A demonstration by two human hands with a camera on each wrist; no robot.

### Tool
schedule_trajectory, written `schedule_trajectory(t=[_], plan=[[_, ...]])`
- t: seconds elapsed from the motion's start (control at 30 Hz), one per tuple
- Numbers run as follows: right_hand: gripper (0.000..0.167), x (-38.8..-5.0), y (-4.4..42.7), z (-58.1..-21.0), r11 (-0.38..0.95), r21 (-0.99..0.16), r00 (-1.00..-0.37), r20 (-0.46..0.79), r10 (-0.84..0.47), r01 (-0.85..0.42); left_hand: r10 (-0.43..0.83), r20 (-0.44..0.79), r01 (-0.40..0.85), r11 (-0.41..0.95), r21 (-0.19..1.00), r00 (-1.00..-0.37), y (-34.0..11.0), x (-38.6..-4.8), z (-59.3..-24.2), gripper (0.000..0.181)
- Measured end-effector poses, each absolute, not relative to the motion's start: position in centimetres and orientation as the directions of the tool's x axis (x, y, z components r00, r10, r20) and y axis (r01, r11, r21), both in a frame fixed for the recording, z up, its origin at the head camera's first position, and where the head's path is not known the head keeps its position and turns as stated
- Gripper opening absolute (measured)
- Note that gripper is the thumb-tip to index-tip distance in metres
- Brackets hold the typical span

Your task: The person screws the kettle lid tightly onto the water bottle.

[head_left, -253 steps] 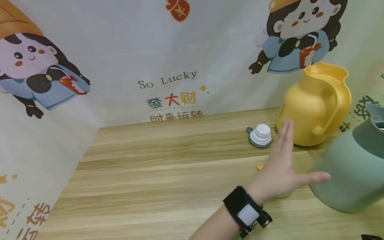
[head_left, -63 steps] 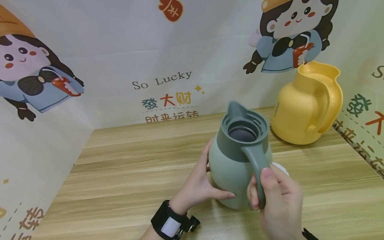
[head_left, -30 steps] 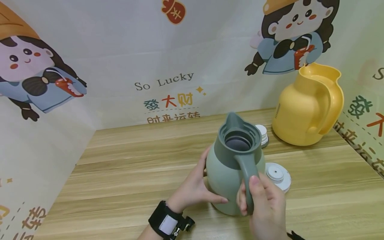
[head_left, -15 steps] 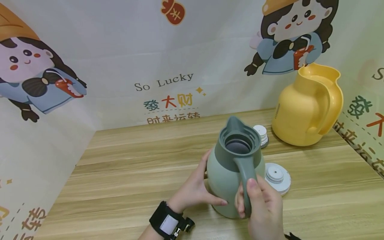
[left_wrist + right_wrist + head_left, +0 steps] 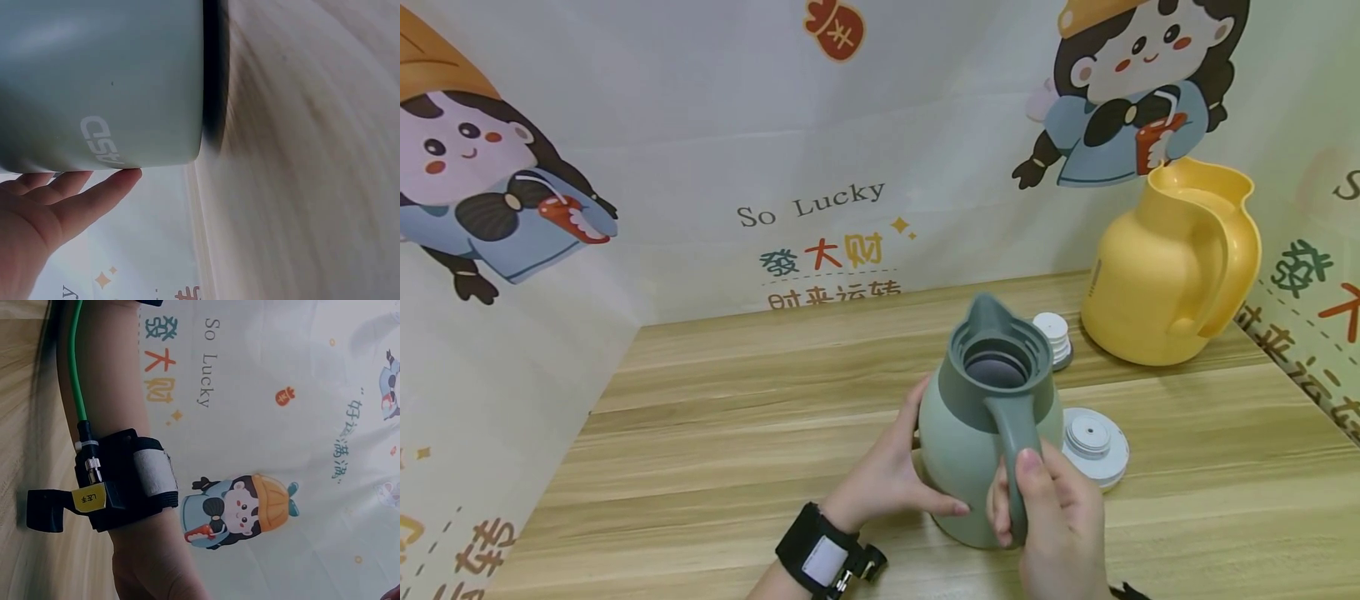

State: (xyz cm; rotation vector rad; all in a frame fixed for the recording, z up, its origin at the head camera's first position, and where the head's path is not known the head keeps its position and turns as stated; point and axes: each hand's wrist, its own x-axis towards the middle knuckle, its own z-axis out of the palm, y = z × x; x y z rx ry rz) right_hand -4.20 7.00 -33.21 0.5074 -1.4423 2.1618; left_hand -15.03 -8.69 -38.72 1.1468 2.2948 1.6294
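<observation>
A green vacuum jug [image 5: 970, 454] with a darker spout collar stands in front of me, its mouth uncovered. My right hand [image 5: 1063, 525] grips its handle [image 5: 1017, 425], thumb laid along the outer side. Against the left of the body rests my left hand [image 5: 887, 471], thumb across the front and fingers behind. Those fingers [image 5: 94, 199] look nearly straight on the jug's side in the left wrist view. Right of the jug lies a white round lid [image 5: 1097, 450], knobbed side up. Behind it sits a white stepped stopper [image 5: 1051, 329], partly hidden by the jug.
A yellow jug [image 5: 1157, 283] stands at the back right of the wooden table [image 5: 715, 467]. Printed cloth [image 5: 685, 125] forms walls at the back and both sides. A forearm with a black wristband [image 5: 125, 481] and green cable fills much of the right wrist view.
The green jug came from the right, where it stood earlier, to between both hands. Over the last second it has shifted slightly toward me, uncovering more of the lid.
</observation>
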Motion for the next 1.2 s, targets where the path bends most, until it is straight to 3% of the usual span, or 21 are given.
schedule_trajectory(t=[0.37, 0.57, 0.97, 1.2], plan=[[0.032, -3.8, 6.6, -33.4, -0.261, -0.766, -0.809, 0.563, 0.170, -0.588, 0.641, 0.342, 0.510, 0.091, 0.855, -0.687, -8.9, -13.5, -36.2, 0.122], [0.028, -4.1, 6.6, -33.9, -0.251, -0.738, -0.777, 0.617, 0.128, -0.627, 0.653, 0.347, 0.520, 0.084, 0.850, -0.673, -9.1, -13.6, -36.3, 0.124], [0.032, -3.7, 6.5, -33.0, -0.191, -0.809, -0.831, 0.540, 0.133, -0.556, 0.657, 0.320, 0.497, 0.097, 0.862, -0.682, -9.3, -13.7, -36.4, 0.124], [0.031, -4.0, 6.8, -33.3, -0.200, -0.780, -0.804, 0.589, 0.086, -0.593, 0.672, 0.300, 0.501, 0.122, 0.857, -0.677, -9.5, -14.7, -38.0, 0.130]])
